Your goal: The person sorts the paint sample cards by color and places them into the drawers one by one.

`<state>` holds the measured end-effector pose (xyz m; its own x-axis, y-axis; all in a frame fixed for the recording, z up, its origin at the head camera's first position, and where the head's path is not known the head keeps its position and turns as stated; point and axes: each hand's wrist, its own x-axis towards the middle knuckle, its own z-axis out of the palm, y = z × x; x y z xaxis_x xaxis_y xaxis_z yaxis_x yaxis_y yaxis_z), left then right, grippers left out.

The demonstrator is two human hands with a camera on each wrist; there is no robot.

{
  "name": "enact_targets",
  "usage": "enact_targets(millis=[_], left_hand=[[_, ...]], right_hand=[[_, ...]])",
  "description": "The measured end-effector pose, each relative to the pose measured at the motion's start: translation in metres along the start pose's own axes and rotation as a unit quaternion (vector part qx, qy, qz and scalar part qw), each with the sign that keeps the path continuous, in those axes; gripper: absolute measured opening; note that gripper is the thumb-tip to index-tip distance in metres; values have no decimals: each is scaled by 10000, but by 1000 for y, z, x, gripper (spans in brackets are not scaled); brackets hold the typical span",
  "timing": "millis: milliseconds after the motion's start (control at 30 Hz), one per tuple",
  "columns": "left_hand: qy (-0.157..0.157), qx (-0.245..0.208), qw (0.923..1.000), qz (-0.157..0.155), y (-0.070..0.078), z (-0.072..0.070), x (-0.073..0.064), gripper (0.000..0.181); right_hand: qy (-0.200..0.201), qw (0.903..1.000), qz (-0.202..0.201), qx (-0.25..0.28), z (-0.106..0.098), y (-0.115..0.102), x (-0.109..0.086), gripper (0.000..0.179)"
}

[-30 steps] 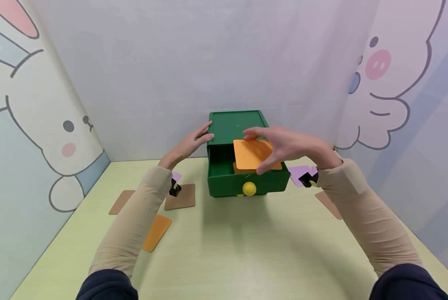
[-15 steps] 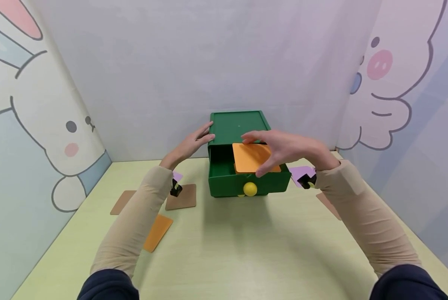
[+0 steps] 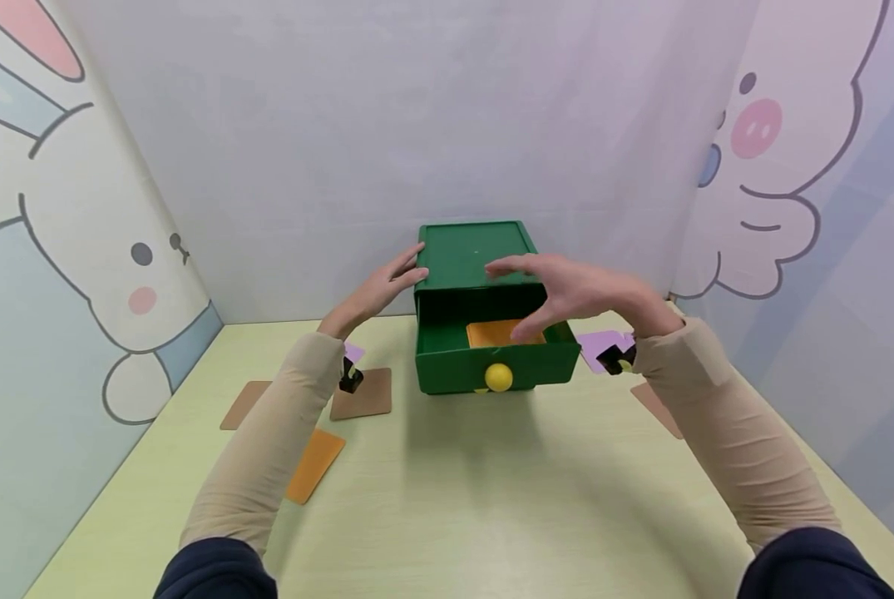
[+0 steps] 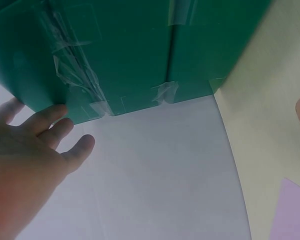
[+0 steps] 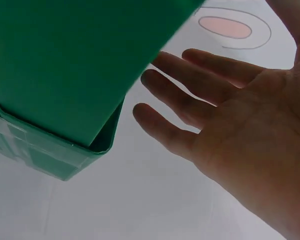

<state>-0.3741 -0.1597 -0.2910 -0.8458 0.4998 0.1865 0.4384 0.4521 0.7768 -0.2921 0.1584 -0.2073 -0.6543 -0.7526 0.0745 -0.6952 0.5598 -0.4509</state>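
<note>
A green drawer box (image 3: 476, 249) stands against the back wall, its top drawer (image 3: 450, 372) pulled out with a yellow round knob (image 3: 499, 378) in front. Inside the drawer lies an orange card (image 3: 488, 334), partly hidden by my right thumb in the head view. My right hand (image 3: 583, 287) hovers over the drawer, thumb and fingers spread, holding nothing. In the right wrist view its fingers (image 5: 170, 95) extend beside the green drawer. My left hand (image 3: 377, 291) rests its fingertips at the box's left side, and the left wrist view shows them on the taped green wall (image 4: 125, 65).
Brown cards (image 3: 361, 393) and another orange card (image 3: 315, 466) lie on the table left of the box. A purple card (image 3: 596, 345) and a brown card (image 3: 654, 408) lie to the right, partly behind my right arm. Cartoon-printed walls (image 3: 447, 108) surround the table.
The orange card under my right hand dropped into the drawer, leaving that hand, which has risen slightly. My left hand stays at the box's side.
</note>
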Motion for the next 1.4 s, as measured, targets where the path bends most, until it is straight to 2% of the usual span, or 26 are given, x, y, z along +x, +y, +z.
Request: enact_targets(millis=[100,233,400,500,633,767,900,1100,1233,1333,1400], left_hand=[[11,-34,10000,23,0,0,1,65],[36,-14,10000,28,1,1,0,64],[324,484,9983,26,6,0,-7,64],[558,792,9951,-177,12,-3,-17,64],[644,1283,9882,-542,14,-8,-40,72],[652,1968,9753,-758,6,-7,-72,81],[526,2426,9618,-1156,-2,1,-105,84],[75,2918,9391,-1813,-11,18,-153,87],[-86,3014,9280,-2188,-13,26,-180,86],[-173,3188,9134,-2527,-15,33,-195,84],[-170,3352,9002,-2776,-16,39,-202,81]], right_hand=[[608,9974,283,281,-5,18,2,79],[1154,9854,911,854,-8,52,4,75],[1035,9717,1336,1652,-4,89,5,74],[864,9679,1355,1930,0,103,7,71],[691,9668,1252,2119,3,114,12,70],[534,9662,1222,2204,7,119,15,71],[485,9641,1199,2319,9,123,14,69],[536,9634,1215,2329,10,124,11,70],[545,9618,1252,2374,12,125,12,70],[541,9606,1265,2415,12,126,13,70],[546,9604,1246,2431,12,126,13,70]])
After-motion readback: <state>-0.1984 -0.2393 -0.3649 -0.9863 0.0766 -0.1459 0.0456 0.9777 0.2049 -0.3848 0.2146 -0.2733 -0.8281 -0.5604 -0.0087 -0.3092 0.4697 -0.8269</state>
